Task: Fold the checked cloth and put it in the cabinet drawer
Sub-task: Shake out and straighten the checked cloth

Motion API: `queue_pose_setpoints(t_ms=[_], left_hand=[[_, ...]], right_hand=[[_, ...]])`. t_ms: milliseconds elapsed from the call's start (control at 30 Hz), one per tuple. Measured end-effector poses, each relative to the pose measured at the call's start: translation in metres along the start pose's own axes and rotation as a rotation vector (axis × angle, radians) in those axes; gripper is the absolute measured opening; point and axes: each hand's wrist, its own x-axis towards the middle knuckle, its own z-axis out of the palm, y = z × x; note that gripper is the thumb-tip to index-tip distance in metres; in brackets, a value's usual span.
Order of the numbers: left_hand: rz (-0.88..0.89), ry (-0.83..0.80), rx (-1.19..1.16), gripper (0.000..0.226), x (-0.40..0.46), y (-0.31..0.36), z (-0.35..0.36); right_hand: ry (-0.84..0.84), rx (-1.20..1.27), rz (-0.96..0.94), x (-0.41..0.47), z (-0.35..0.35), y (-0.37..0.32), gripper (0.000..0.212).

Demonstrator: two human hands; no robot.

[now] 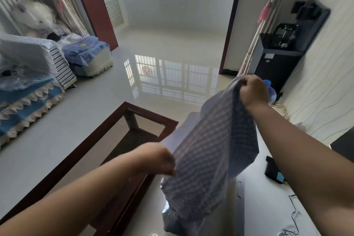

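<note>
Head view: we see both arms stretched out.
Left hand (pixel 159 159): pinches the lower edge of our checked cloth (pixel 206 155).
Right hand (pixel 252 90): grips its upper corner, raised higher.
Cloth: hangs in the air between our hands, beside the glass-topped coffee table (pixel 107 140).

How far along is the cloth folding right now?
Early. Nothing looks finished: the checked cloth hangs in the air, still unfolded. In hand: the left hand and right hand each grip an edge. Left: folding it and putting it in the drawer, which isn't in view.
</note>
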Motion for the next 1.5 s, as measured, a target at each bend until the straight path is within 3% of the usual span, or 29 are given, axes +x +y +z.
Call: queue_pose_setpoints(t_ms=[100,300,500,567,700,767,833,933,1033,1133,1200,1300,1367,1500], left_hand=[[-0.055,-0.110,0.089,0.035,0.013,-0.019,0.035],[-0.340,-0.142,-0.126,0.038,0.017,-0.069,0.042],[-0.173,-0.091,0.506,0.023,0.013,-0.107,0.073],[-0.294,0.001,0.498,0.022,0.008,-0.117,0.069],[-0.725,0.412,0.217,0.029,-0.004,-0.151,0.030],[-0.760,0.469,0.223,0.029,-0.006,-0.161,0.020],[-0.613,0.443,0.236,0.025,-0.012,-0.171,0.022],[-0.097,0.526,0.408,0.022,-0.026,-0.182,0.032],[0.246,0.349,0.551,0.044,-0.030,-0.159,0.058],[0.370,0.119,0.761,0.021,-0.025,-0.137,0.068],[0.179,0.105,0.664,0.025,-0.022,-0.137,0.053],[-0.357,0.111,0.407,0.032,-0.017,-0.156,0.030],[-0.527,0.037,0.322,0.050,-0.011,-0.168,0.032],[-0.681,-0.035,0.223,0.068,0.002,-0.197,0.048]], right_hand=[[0.015,0.014,0.060,0.002,0.006,0.009,0.025],[0.066,0.093,0.150,-0.006,0.022,0.026,0.026],[0.116,0.143,0.307,-0.003,0.018,0.039,0.030],[0.123,0.140,0.334,-0.002,0.017,0.043,0.030],[0.135,0.117,0.343,-0.001,0.015,0.045,0.029],[0.128,0.078,0.303,0.000,0.016,0.044,0.028],[0.097,0.039,0.280,0.001,0.015,0.049,0.027],[0.023,0.007,0.366,0.003,0.009,0.068,0.027],[-0.015,0.004,0.453,0.003,0.003,0.085,0.028],[-0.088,0.018,0.501,0.002,0.003,0.091,0.029],[-0.115,0.012,0.504,-0.002,0.006,0.091,0.029],[-0.117,-0.104,0.355,-0.016,0.015,0.084,0.026],[-0.160,-0.225,0.153,-0.025,0.022,0.079,0.025],[-0.247,-0.370,-0.168,-0.039,0.024,0.079,0.030]])
